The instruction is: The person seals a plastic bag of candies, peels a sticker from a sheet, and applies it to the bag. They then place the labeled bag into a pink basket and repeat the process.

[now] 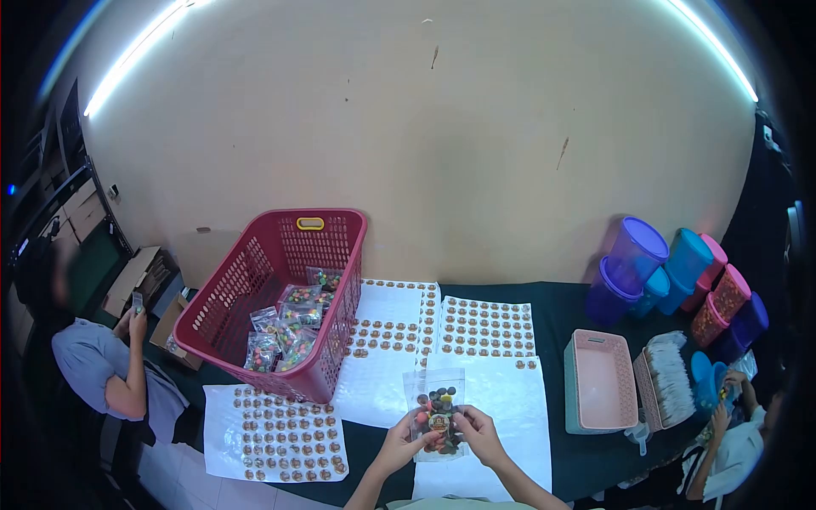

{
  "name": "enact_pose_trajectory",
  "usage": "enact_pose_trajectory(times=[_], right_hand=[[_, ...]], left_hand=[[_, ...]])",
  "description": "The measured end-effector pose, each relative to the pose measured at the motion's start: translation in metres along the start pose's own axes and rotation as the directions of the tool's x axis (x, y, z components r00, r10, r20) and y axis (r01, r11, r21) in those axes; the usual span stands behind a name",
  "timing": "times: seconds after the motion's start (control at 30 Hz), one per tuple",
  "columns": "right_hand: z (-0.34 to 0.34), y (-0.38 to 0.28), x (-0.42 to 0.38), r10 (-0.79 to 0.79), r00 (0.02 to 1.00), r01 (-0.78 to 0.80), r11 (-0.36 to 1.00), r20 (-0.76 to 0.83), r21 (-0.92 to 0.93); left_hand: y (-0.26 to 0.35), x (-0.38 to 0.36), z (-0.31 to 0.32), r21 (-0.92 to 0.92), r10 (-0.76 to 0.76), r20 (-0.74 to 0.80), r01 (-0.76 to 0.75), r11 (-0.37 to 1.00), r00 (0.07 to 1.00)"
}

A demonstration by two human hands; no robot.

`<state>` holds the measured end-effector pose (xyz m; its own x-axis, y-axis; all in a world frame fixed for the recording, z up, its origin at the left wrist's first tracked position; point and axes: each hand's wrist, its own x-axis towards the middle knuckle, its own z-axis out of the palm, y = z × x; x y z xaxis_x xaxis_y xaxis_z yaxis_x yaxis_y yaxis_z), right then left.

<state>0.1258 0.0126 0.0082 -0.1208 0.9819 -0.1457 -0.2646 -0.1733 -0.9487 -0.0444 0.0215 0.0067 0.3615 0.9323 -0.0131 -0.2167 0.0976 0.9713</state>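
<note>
Both my hands hold a small clear pouch of coloured candies at the table's near edge. My left hand grips its lower left side. My right hand grips its lower right, with a thumb near a round brown sticker on the pouch front. Under the pouch lies a white backing sheet with its stickers mostly peeled off. Sheets of round brown stickers lie just beyond it, and another sticker sheet lies at the left.
A red basket with several filled pouches stands tilted at the left. A pink tub, a tray of white items and stacked coloured jars sit at the right. One person sits at the far left, another at the lower right.
</note>
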Motion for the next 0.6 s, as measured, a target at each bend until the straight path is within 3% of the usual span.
enact_pose_trajectory(times=[0.07,0.1,0.17,0.23,0.33,0.43,0.5,0.53,0.6], right_hand=[[0.007,0.000,0.001,-0.157,0.987,0.157,0.987,-0.035,-0.023],[0.011,-0.002,-0.001,-0.157,0.987,0.156,0.987,-0.035,-0.022],[0.020,-0.009,-0.005,-0.158,0.982,0.126,0.958,-0.106,-0.256],[0.024,-0.012,-0.005,-0.111,0.982,0.085,0.983,-0.156,-0.164],[0.022,-0.008,-0.004,-0.116,0.978,0.083,0.979,-0.173,-0.187],[0.011,0.004,0.001,-0.121,0.983,0.109,0.990,-0.141,-0.090],[-0.002,0.015,0.007,-0.136,0.987,0.111,0.960,-0.081,-0.256],[-0.005,0.018,0.008,-0.136,0.987,0.112,0.960,-0.080,-0.256],[-0.005,0.015,0.008,-0.081,0.997,0.079,0.987,-0.010,-0.140]], left_hand=[[-0.004,0.001,-0.003,0.110,0.013,0.000,-0.013,0.994,1.000],[-0.002,0.001,-0.002,0.219,0.024,-0.002,-0.023,0.976,1.000],[0.003,-0.002,0.003,0.289,0.019,-0.001,-0.018,0.957,1.000],[0.005,-0.002,0.005,0.361,0.020,0.001,-0.019,0.933,1.000],[-0.001,-0.001,0.002,0.331,0.000,0.018,-0.006,0.944,1.000],[-0.005,-0.001,-0.001,0.170,0.006,0.042,-0.013,0.985,0.999],[-0.004,-0.001,-0.004,0.065,-0.055,0.078,0.050,0.997,0.995],[-0.006,-0.002,-0.005,0.066,-0.055,0.077,0.050,0.997,0.995],[-0.009,-0.002,-0.007,0.017,-0.053,0.040,0.052,0.998,0.998]])
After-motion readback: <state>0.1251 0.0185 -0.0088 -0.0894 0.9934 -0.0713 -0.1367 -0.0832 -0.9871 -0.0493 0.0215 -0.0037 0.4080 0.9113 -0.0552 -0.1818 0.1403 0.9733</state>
